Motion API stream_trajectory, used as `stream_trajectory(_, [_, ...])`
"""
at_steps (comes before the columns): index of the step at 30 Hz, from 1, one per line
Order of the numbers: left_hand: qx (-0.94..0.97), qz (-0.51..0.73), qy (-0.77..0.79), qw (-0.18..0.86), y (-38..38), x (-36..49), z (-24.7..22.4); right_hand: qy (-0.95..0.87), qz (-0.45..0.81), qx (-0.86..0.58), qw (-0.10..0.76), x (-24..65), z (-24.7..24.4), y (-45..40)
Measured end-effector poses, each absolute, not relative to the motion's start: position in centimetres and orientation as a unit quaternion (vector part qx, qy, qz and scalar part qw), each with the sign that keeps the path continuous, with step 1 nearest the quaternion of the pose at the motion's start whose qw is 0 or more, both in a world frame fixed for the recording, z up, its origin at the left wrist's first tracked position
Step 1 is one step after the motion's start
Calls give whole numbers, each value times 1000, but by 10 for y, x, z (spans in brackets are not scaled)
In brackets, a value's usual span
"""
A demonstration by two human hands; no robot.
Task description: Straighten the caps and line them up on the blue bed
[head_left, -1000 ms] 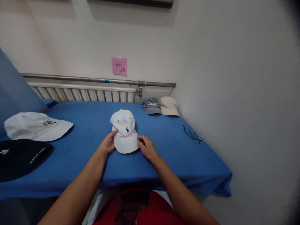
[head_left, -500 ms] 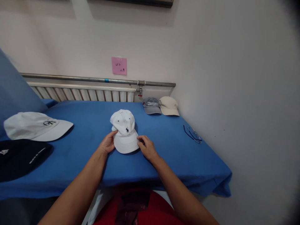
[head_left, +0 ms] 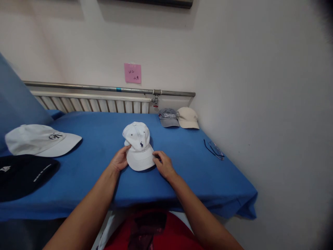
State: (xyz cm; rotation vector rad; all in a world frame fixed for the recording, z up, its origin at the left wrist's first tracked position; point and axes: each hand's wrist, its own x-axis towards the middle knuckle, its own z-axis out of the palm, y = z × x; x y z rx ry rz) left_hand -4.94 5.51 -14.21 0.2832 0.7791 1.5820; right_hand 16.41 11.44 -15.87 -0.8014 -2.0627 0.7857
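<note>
A white baseball cap (head_left: 137, 139) with a small dark horse-rider emblem rests on the blue-covered table (head_left: 99, 139), its brim toward me. My left hand (head_left: 121, 158) is closed on the brim's left side, thumb near the crown and the other fingers partly hidden beneath. On the opposite side, my right hand (head_left: 163, 164) pinches the right edge of the brim between thumb and fingers.
At left lie a white cap (head_left: 39, 140) with dark letters and a black cap (head_left: 26, 177). A grey cap (head_left: 169, 118) and a beige cap (head_left: 187, 118) sit at the back right. Eyeglasses (head_left: 214, 150) lie near the right edge. A radiator (head_left: 93, 104) runs behind.
</note>
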Motion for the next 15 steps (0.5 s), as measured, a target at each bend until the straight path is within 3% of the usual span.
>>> stream_trajectory(15, [122,686,345,629,56,-51,-144,-814,297,-306,395,165,-160,115])
